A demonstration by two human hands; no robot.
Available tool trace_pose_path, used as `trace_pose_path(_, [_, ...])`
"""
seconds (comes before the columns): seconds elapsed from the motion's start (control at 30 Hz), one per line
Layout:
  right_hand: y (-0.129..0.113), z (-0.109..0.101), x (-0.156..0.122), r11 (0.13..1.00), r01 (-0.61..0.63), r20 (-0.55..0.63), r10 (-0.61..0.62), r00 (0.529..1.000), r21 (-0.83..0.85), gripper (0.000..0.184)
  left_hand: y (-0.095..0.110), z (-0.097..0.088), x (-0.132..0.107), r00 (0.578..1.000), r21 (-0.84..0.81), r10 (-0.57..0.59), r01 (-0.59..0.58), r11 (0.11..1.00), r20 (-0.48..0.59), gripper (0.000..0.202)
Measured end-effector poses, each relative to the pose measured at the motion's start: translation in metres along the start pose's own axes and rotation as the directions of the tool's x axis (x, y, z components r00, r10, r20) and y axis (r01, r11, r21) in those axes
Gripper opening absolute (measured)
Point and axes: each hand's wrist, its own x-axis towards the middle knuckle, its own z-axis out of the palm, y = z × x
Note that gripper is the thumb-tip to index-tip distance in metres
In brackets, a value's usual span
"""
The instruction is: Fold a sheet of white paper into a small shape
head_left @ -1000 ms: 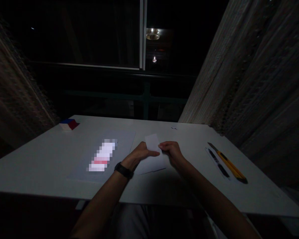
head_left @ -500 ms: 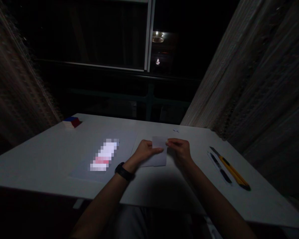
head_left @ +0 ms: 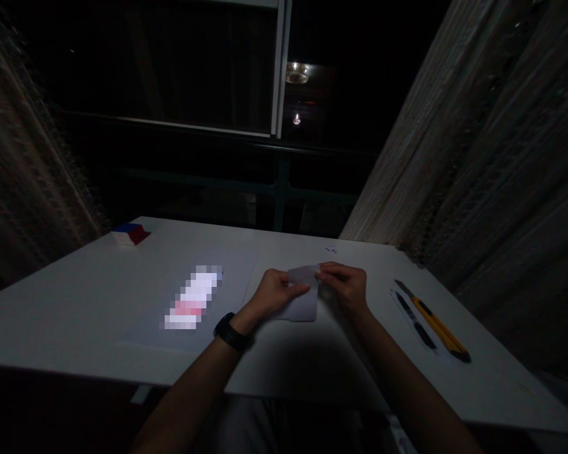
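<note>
Paper [head_left: 303, 308] sits between our hands in the head view, just right of the frame's centre and below it. Our left hand [head_left: 272, 294] grips its left side, thumb laid across the front; the fingers behind are hidden. Our right hand [head_left: 349, 284] pinches its upper right corner between thumb and fingers. The lower edge runs nearly level below our thumbs, and we cannot tell whether it touches the white table [head_left: 66, 315].

Left of centre, a larger sheet [head_left: 234, 282] lies flat, its right edge near our left hand and wristband [head_left: 231, 333], so the gap there is narrow. A bright, pixelated rectangle [head_left: 194, 296] covers its middle. A blue, red and white block [head_left: 129, 234] sits by the table's far left corner.

At right, a broad strip of tabletop separates our right hand from a black pen [head_left: 414, 317] and a yellow cutter [head_left: 435, 323], side by side along the slanting right edge. Small dark marks [head_left: 331, 250] show near the far edge, above our right hand. Our forearms cross the near edge at lower centre and lower right.
</note>
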Motion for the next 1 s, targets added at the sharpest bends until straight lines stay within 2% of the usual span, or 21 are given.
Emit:
trace_pose_path(0.07, [-0.001,0.000,0.001,0.998,-0.003,-0.027,0.004,1.000,0.058,0.008,-0.001,0.001,-0.001,1.000,-0.016,-0.011,0.011,1.000,0.023,0.028])
trace_pose_path(0.17, [0.001,-0.001,0.005,0.980,-0.020,-0.155,0.051,0.987,0.198,0.010,-0.001,0.001,-0.001,0.995,-0.081,-0.072,0.078,0.994,0.074,0.027])
trace_pose_path(0.23, [0.004,-0.002,0.008,0.960,-0.068,-0.196,0.125,0.973,0.272,0.012,-0.001,0.001,0.000,0.989,-0.177,-0.141,0.148,0.973,0.047,0.028])
trace_pose_path(0.3, [0.010,0.000,0.010,0.937,-0.195,-0.099,0.232,0.968,0.289,0.018,-0.002,0.000,0.002,0.977,-0.299,-0.215,0.205,0.932,-0.002,0.031])
trace_pose_path(0.4, [0.022,0.006,0.008,0.910,-0.380,0.125,0.363,0.923,0.168,0.029,-0.004,-0.002,0.005,0.956,-0.435,-0.292,0.251,0.865,-0.028,0.035])
trace_pose_path(0.47, [0.031,0.011,0.005,0.929,-0.366,0.177,0.352,0.919,0.051,0.032,-0.006,-0.002,0.006,0.943,-0.471,-0.330,0.275,0.838,-0.035,0.036])
trace_pose_path(0.6, [0.041,0.017,0.001,0.948,-0.293,0.135,0.309,0.941,-0.127,0.035,-0.010,-0.002,0.007,0.925,-0.524,-0.379,0.310,0.793,-0.026,0.035])
trace_pose_path(0.67, [0.040,0.017,0.001,0.944,-0.294,0.131,0.313,0.941,-0.148,0.035,-0.013,-0.002,0.007,0.940,-0.572,-0.341,0.270,0.775,-0.018,0.034])
trace_pose_path(0.77, [0.034,0.017,0.001,0.941,-0.293,0.211,0.325,0.922,-0.166,0.036,-0.019,-0.003,0.009,0.952,-0.603,-0.300,0.203,0.772,-0.064,0.034])
trace_pose_path(0.93, [0.030,0.020,-0.003,0.937,-0.302,0.261,0.341,0.903,-0.177,0.034,-0.025,-0.006,0.012,0.900,-0.606,-0.381,0.185,0.774,-0.211,0.032])
trace_pose_path(1.0, [0.031,0.021,-0.003,0.930,-0.323,0.265,0.360,0.894,-0.176,0.033,-0.024,-0.008,0.013,0.885,-0.620,-0.403,0.184,0.762,-0.234,0.030])
